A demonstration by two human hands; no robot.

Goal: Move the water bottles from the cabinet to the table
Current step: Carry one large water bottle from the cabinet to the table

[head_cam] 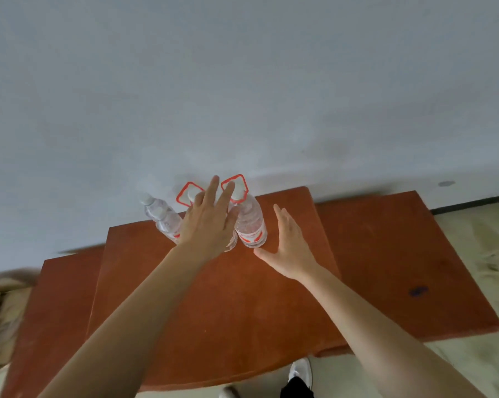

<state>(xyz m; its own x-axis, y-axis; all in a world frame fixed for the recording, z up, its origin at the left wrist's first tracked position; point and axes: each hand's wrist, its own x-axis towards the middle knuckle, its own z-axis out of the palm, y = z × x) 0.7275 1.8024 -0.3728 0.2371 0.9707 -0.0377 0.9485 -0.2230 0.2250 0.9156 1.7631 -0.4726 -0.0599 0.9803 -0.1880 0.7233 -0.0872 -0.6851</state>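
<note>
Several clear water bottles with white caps and red-and-white labels stand upright near the far edge of the reddish-brown table (372, 268). The right one (249, 222) and one partly hidden behind my hand (191, 193) carry red carry loops at the neck. Two more stand at the left (165, 221). My left hand (209, 216) hovers over the middle bottles with fingers straight, holding nothing. My right hand (290, 244) is flat and open just right of the right bottle, apart from it.
A pale grey wall (242, 81) rises directly behind the table's far edge. Light floor (478, 242) shows at the right. My white shoe (300, 372) is below the table's near edge. Blurred brown clutter (1, 311) lies at the left.
</note>
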